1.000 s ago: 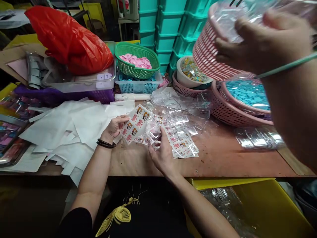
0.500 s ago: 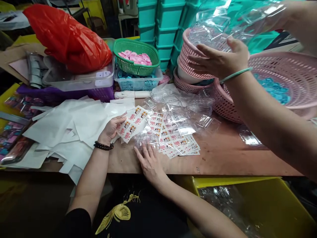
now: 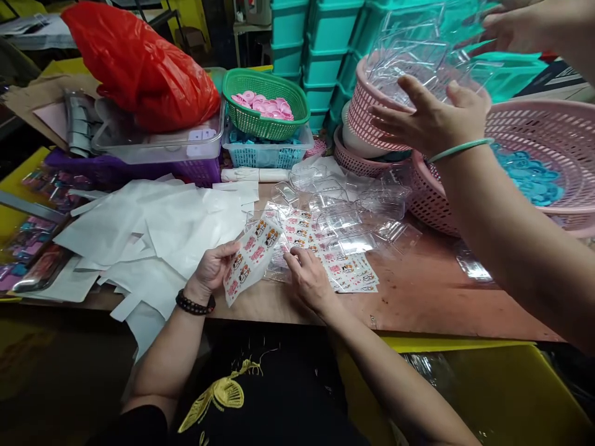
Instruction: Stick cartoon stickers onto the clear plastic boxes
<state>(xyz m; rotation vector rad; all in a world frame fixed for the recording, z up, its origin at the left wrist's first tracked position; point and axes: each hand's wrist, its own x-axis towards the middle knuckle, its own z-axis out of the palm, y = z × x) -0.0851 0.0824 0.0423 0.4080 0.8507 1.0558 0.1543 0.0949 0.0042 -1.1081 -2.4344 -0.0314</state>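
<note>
A sticker sheet with cat prints (image 3: 251, 257) is pinched at its left edge in my left hand (image 3: 211, 272), tilted up off the table. My right hand (image 3: 310, 279) is curled beside a clear plastic piece (image 3: 279, 260), its fingertips at that piece's right side; whether they grip anything is hidden. More printed sheets (image 3: 346, 271) lie fanned to the right of my right hand. Several clear plastic cases (image 3: 341, 217) are piled over their upper part. White backing papers (image 3: 181, 229) are heaped to the left.
Another person's hands (image 3: 437, 118) handle clear cases over a pink basket (image 3: 376, 124) at upper right. A larger pink basket (image 3: 571, 142) holds blue pieces. Behind stand a green basket (image 3: 264, 127) of pink pieces, a red bag (image 3: 144, 74) and stacked teal bins (image 3: 328, 62).
My left hand has tilted the sticker sheet more upright. My right hand has shifted right and its spread fingers have curled. The other person's far hand has moved up and back.
</note>
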